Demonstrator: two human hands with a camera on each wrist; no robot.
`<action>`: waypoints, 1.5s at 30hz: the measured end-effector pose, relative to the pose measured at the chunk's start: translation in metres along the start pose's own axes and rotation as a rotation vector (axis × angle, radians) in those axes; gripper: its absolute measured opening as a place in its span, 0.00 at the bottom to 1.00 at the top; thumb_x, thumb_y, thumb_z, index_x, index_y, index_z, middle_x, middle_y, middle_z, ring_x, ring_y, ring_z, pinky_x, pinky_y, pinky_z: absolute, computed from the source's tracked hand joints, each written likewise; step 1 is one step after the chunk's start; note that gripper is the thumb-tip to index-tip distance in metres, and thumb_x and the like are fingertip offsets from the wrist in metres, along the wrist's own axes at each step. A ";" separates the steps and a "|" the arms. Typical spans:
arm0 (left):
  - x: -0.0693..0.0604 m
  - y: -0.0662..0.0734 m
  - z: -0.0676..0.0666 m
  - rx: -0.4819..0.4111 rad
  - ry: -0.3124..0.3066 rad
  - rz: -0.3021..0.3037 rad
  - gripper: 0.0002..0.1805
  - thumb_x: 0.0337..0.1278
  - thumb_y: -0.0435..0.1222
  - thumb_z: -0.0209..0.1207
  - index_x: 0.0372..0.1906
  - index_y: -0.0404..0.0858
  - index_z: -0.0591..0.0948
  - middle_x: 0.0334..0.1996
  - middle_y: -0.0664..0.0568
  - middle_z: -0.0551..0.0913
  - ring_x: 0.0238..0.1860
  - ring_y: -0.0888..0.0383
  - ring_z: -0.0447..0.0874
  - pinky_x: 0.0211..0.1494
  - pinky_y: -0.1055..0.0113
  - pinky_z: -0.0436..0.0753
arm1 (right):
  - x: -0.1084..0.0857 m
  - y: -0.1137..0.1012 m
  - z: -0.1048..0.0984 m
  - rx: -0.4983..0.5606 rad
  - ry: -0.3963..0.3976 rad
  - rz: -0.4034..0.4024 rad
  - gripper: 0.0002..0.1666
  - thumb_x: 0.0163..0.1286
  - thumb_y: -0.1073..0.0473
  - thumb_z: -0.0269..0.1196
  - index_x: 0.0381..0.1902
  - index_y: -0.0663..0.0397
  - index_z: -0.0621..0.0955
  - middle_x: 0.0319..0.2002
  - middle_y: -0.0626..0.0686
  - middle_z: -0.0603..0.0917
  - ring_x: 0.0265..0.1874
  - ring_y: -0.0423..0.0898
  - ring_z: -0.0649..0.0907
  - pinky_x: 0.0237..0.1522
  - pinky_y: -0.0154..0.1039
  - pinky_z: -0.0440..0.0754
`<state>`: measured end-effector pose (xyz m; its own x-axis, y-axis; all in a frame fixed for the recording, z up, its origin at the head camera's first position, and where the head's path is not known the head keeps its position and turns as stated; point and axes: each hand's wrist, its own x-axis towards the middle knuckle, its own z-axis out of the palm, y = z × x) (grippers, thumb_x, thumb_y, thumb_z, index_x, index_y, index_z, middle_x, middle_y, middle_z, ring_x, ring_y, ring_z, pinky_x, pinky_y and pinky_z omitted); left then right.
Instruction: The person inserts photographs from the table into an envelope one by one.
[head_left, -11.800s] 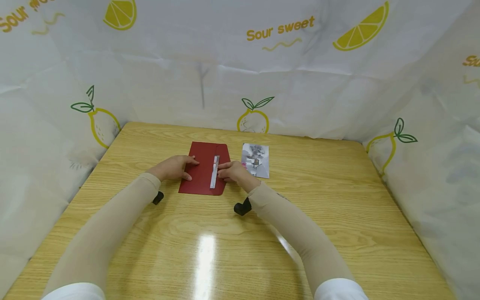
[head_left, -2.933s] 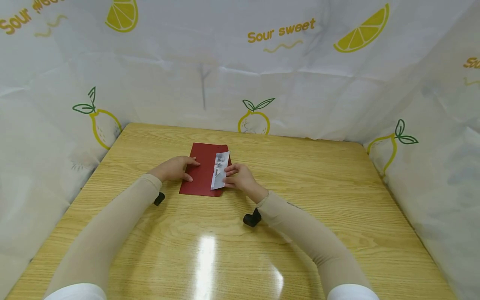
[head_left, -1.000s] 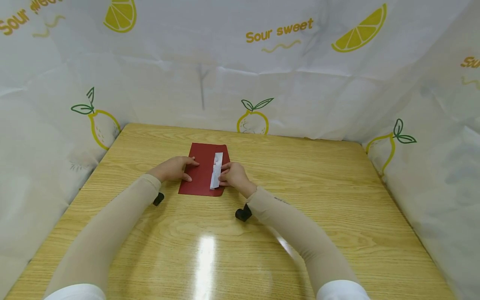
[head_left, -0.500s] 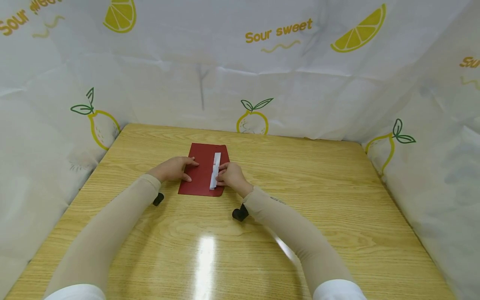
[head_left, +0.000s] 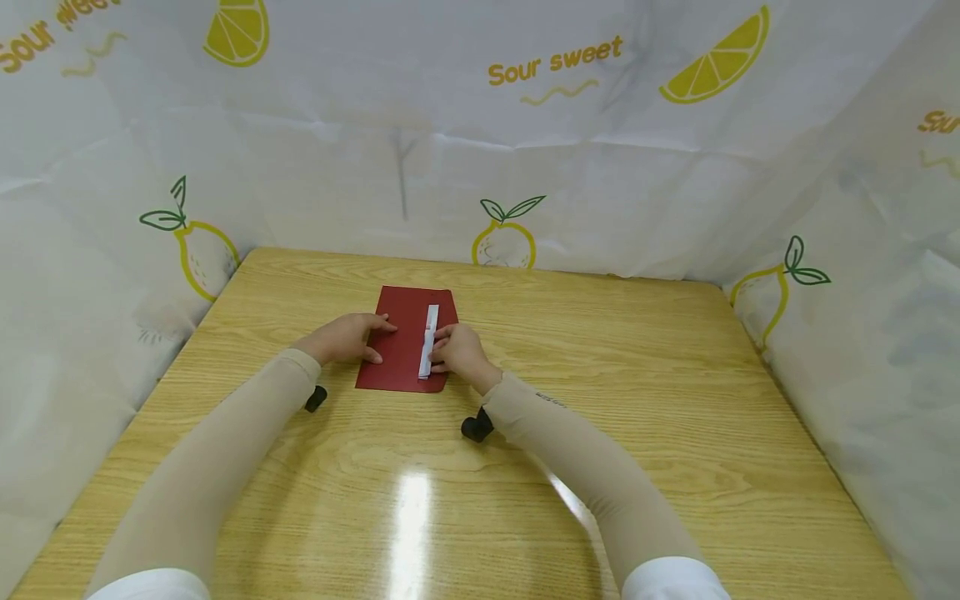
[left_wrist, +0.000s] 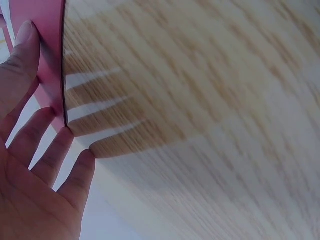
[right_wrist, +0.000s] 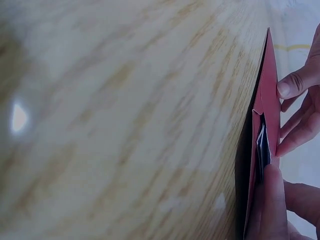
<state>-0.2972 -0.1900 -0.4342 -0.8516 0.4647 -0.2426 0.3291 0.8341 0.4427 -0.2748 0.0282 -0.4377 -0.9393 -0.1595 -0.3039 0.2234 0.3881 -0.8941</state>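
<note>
A red envelope (head_left: 403, 342) lies flat on the table, its flap side to the right. From its mouth a narrow strip of white picture cards (head_left: 432, 318) sticks out. My left hand (head_left: 345, 337) rests on the envelope's left part, fingers extended, with some fingertips at its edge in the left wrist view. My right hand (head_left: 461, 350) pinches the right edge of the cards with bent fingers and thumb. Seen from the right wrist, the envelope (right_wrist: 268, 85) gapes slightly around the cards (right_wrist: 263, 142), beside the right thumb (right_wrist: 273, 192). Most of the cards are hidden inside.
The wooden table (head_left: 615, 358) reaches to a white cloth backdrop (head_left: 337, 167) with lemon prints at the back and sides. Black wrist-worn pieces (head_left: 477, 427) hang beneath each forearm. A bright reflection lies on the table's near part.
The picture card that lay right of the envelope was picked up by my right hand and slid leftward into it; the exposed strip has narrowed. My left hand has stayed put.
</note>
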 end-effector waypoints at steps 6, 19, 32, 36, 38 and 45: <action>0.001 -0.003 0.001 -0.002 0.004 0.001 0.32 0.55 0.36 0.67 0.67 0.38 0.73 0.73 0.38 0.60 0.73 0.39 0.58 0.73 0.47 0.63 | 0.000 0.000 0.000 -0.022 0.003 -0.009 0.21 0.62 0.75 0.63 0.54 0.67 0.78 0.30 0.54 0.78 0.26 0.44 0.82 0.29 0.37 0.87; 0.001 -0.004 0.001 -0.007 0.010 0.013 0.33 0.54 0.35 0.68 0.66 0.38 0.73 0.73 0.38 0.61 0.72 0.39 0.58 0.73 0.47 0.63 | -0.002 -0.001 -0.002 -0.048 -0.009 -0.026 0.21 0.62 0.75 0.63 0.54 0.67 0.78 0.32 0.55 0.80 0.25 0.43 0.81 0.28 0.36 0.87; 0.002 -0.005 0.002 -0.003 0.012 0.014 0.33 0.54 0.35 0.68 0.66 0.37 0.73 0.72 0.37 0.60 0.72 0.39 0.59 0.72 0.47 0.64 | -0.001 0.001 -0.001 -0.045 -0.023 -0.012 0.22 0.61 0.75 0.64 0.54 0.67 0.78 0.31 0.52 0.76 0.26 0.43 0.80 0.29 0.36 0.87; 0.002 -0.005 0.002 -0.008 0.011 0.014 0.33 0.54 0.35 0.68 0.66 0.37 0.73 0.72 0.37 0.60 0.72 0.39 0.59 0.72 0.47 0.64 | 0.001 0.002 -0.002 -0.041 -0.025 -0.016 0.22 0.60 0.76 0.64 0.54 0.67 0.78 0.30 0.52 0.76 0.25 0.42 0.80 0.30 0.36 0.87; 0.002 -0.005 0.002 -0.012 0.008 0.012 0.33 0.54 0.35 0.68 0.66 0.37 0.73 0.73 0.37 0.60 0.72 0.39 0.59 0.72 0.47 0.64 | 0.001 0.003 -0.002 -0.040 -0.025 -0.019 0.22 0.60 0.76 0.64 0.54 0.67 0.78 0.30 0.51 0.76 0.24 0.42 0.80 0.30 0.36 0.87; 0.002 -0.004 0.001 -0.017 0.007 0.008 0.33 0.54 0.35 0.68 0.66 0.37 0.73 0.73 0.38 0.60 0.73 0.39 0.58 0.73 0.47 0.63 | 0.000 0.003 -0.002 -0.041 -0.020 -0.023 0.22 0.60 0.76 0.65 0.54 0.67 0.78 0.30 0.52 0.76 0.25 0.42 0.81 0.30 0.35 0.87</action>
<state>-0.2994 -0.1922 -0.4371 -0.8521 0.4687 -0.2329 0.3287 0.8255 0.4587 -0.2748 0.0313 -0.4394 -0.9385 -0.1865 -0.2907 0.1910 0.4209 -0.8868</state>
